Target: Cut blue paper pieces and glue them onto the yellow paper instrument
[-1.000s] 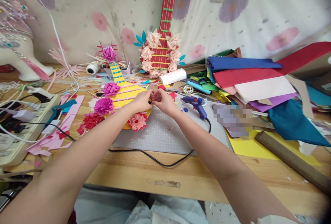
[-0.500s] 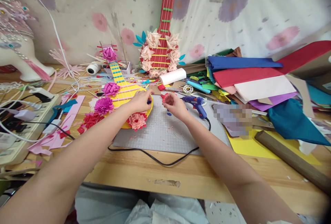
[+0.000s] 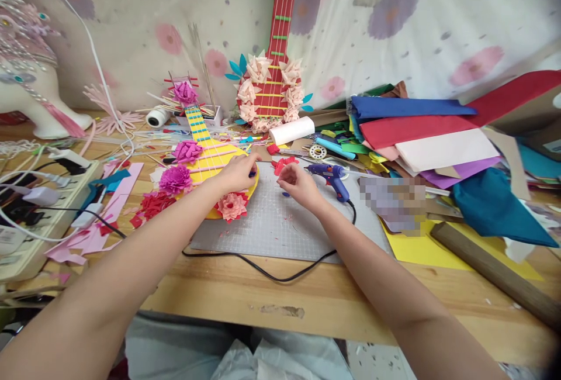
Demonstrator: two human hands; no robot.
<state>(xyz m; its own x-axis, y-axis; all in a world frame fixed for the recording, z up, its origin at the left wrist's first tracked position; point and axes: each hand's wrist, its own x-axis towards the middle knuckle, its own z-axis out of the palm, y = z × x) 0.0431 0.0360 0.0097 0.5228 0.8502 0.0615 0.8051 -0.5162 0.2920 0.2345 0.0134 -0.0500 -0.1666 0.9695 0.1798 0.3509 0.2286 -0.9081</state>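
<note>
Since the frame one second back, the right hand (image 3: 300,186) has parted from the left hand (image 3: 239,172) and moved right, over the grey cutting mat (image 3: 263,235). From my remote view, the yellow paper guitar (image 3: 231,151) lies partly on that mat, left of centre; its long axis runs obliquely, neck and headstock pointing away and leftward, rounded body nearest the wearer. The left hand lies across the body's right side, fingers extended; a small dark-blue piece shows at the fingertips, but I cannot tell whether it is gripped. The right hand is half curled, thumb near fingers, just beside a red paper flower (image 3: 286,163); whether it pinches anything I cannot tell. Magenta flowers (image 3: 175,179) line the guitar's left edge. Glue gun (image 3: 332,179): right of that hand, nozzle pointing left.
</note>
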